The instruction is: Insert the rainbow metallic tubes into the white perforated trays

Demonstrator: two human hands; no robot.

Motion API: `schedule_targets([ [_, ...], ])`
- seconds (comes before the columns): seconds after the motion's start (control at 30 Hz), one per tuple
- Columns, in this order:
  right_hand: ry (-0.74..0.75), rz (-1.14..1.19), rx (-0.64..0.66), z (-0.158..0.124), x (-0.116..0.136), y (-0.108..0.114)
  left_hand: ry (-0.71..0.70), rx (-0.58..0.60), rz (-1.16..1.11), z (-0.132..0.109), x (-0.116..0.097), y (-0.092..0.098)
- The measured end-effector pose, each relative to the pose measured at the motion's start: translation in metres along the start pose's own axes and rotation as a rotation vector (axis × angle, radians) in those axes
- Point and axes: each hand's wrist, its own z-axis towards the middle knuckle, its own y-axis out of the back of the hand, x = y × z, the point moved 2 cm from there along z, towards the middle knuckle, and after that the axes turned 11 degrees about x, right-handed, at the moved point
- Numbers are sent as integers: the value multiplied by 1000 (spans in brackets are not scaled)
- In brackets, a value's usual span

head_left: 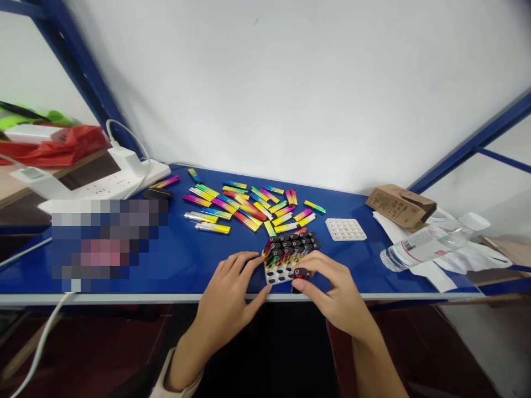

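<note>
Left hand [232,293]: half open, fingers curled against the left edge of the white perforated tray [274,275]; I cannot tell whether it grips.
Right hand [332,290]: closed to a pinch on 1 black-capped stick [300,273].
Held item position: at the tray's 4 o'clock, near the front edge of the blue bench [199,260].
Handling: I judge it light, stiff and smooth; the glossy body may slip, so I would hold it by its long sides, not the small cap.
Tray load: black-capped sticks [290,243] stand packed close in rows.
Loose stock: rainbow-gradient sticks [249,207] lie scattered at 11 o'clock.
Nearby: second white perforated tray [345,229] at 2 o'clock; cardboard box [400,205] beyond it; water bottle [423,246] at 3 o'clock; power strip [112,185] at 10 o'clock.
</note>
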Motion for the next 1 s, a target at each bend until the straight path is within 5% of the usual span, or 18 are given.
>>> schedule_targets([
  [0.5, 86, -54, -42, 13, -14, -35, -10, 4, -29, -2, 0, 1],
  [0.77, 188, -252, -175, 9, -19, -45, 31, -27, -223, -1, 4, 12],
  [1.0, 144, -312, -167, 9, -11, -42, 119, -146, 122, 11, 34, 13],
])
